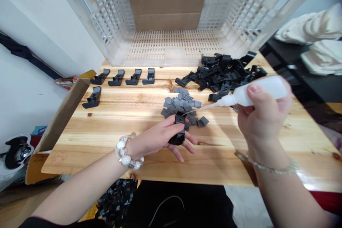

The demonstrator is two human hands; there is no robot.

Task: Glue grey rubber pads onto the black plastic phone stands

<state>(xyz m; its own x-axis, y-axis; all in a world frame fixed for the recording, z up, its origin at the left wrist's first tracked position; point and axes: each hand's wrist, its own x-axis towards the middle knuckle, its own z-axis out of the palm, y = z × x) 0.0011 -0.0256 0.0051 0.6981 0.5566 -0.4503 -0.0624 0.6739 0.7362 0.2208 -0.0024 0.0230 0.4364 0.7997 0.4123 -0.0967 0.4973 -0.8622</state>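
Head view, left hand [162, 134]: gripped a black plastic bracket [180, 118].
Right hand [263, 114]: clasped a white plastic bottle [269, 86].
Thin pale nozzle [211, 106]: pointed at the bracket's far end.

bright | white glare on tabletop [219, 165], lower right | soft shadow near right hand [263, 112] | edges stretched | slight blur

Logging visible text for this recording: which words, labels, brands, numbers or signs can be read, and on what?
No text can be read here.
White bottle in the right hand: no label visible on the side showing.
Reddish mark on the tabletop: too faint to tell whether it is print.
Colourful items at left: too small and blurred to read.
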